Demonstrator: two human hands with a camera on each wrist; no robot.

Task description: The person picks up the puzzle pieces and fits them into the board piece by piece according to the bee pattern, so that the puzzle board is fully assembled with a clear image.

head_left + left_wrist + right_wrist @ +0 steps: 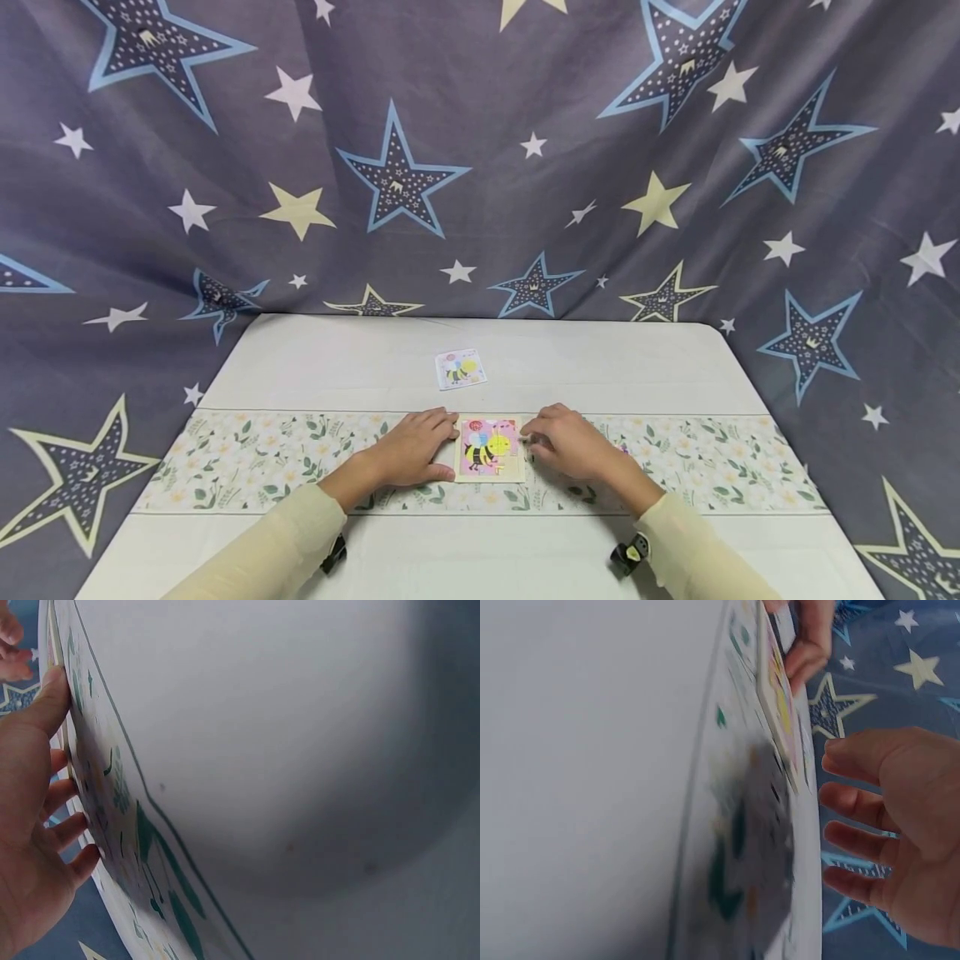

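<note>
A square bee puzzle (pixel 491 450) in a pale frame lies flat on the table, its picture showing a yellow and black bee on pink. My left hand (pixel 416 447) rests along its left edge, thumb and fingers touching the side; the left wrist view shows the thumb (pixel 52 694) against the thin board edge. At the right edge is my right hand (pixel 573 442), fingers loosely bent. In the right wrist view, these fingers (pixel 859 840) hold nothing and look apart from the board. Behind the puzzle lies a small card (pixel 461 369) with a similar bee picture.
A floral band (pixel 262 462) runs across the white table (pixel 337 362). A star-patterned curtain (pixel 480 167) hangs behind and at both sides. Something small and purple (pixel 624 448) shows beside the right wrist, mostly hidden.
</note>
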